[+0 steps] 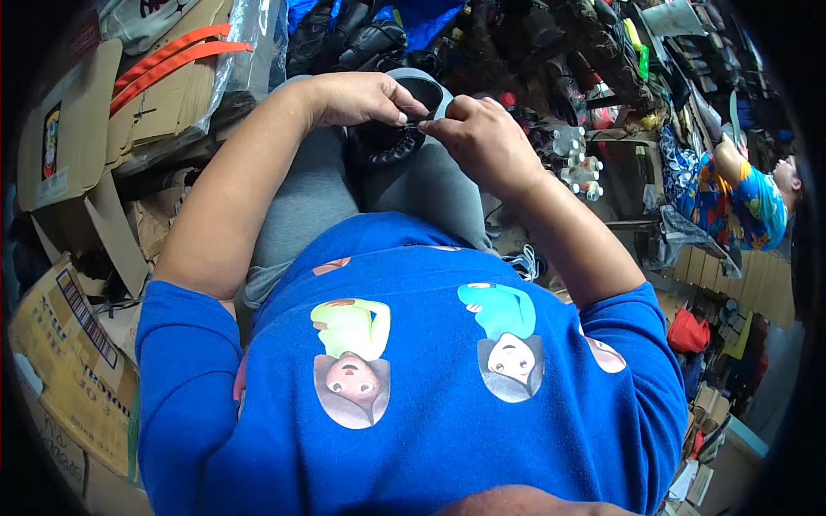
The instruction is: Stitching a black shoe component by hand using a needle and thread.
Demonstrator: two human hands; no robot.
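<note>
A black boot [391, 157] is held between my grey-clad knees, with its round opening facing up and a ridged, looped edge along its near side. Over it my left hand [372, 99] is closed, thumb and forefinger pinching at the boot's edge. My right hand [477, 133] is closed too, its fingertips meeting the left ones from the right. Between the two pinches shows a bit of thin dark strand, too small to tell more. The hands cover part of the boot's upper.
Several black boots [370, 43] lie in a pile ahead. Cardboard boxes [73, 129] and orange-red strips [176, 60] are on the left. Small clear bottles [578, 159] stand to the right. Farther right is another person [744, 193] in colourful clothes.
</note>
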